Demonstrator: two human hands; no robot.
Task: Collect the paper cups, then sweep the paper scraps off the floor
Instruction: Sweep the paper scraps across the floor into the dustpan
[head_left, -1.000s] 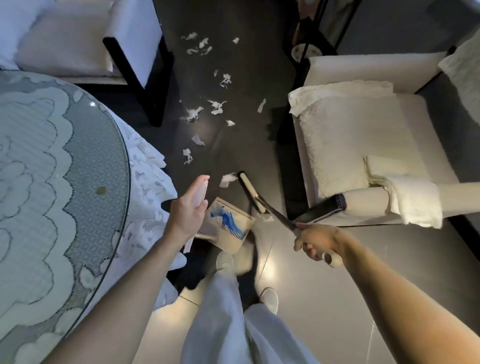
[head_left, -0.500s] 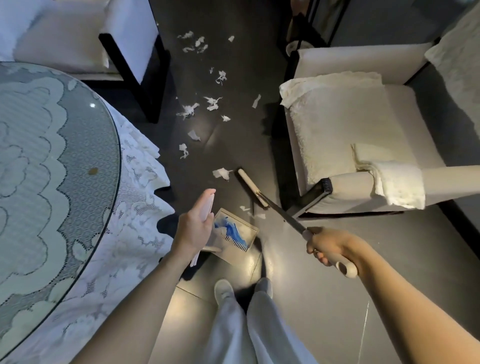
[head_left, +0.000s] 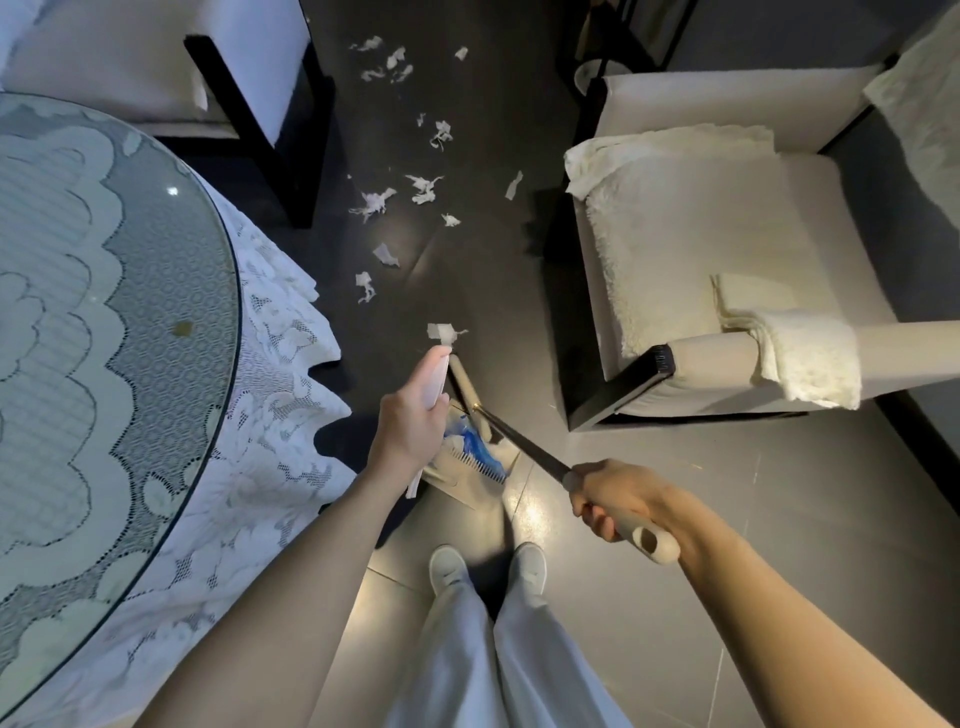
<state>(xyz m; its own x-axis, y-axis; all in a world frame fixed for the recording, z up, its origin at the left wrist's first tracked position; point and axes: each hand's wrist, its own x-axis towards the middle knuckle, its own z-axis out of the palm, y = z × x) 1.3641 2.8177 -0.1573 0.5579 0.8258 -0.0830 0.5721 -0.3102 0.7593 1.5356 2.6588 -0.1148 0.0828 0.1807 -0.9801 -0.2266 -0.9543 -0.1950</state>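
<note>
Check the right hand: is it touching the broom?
Touching. The head view shows the right hand with its fingers curled round the pale grip at the end of the broom.

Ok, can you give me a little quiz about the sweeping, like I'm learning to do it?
1. True or false: the right hand grips the broom.
2. What does the left hand hold? A) dustpan B) mop C) bucket
3. Fill in: most scraps lie on the ____.
Key: 1 true; 2 A; 3 floor.
</note>
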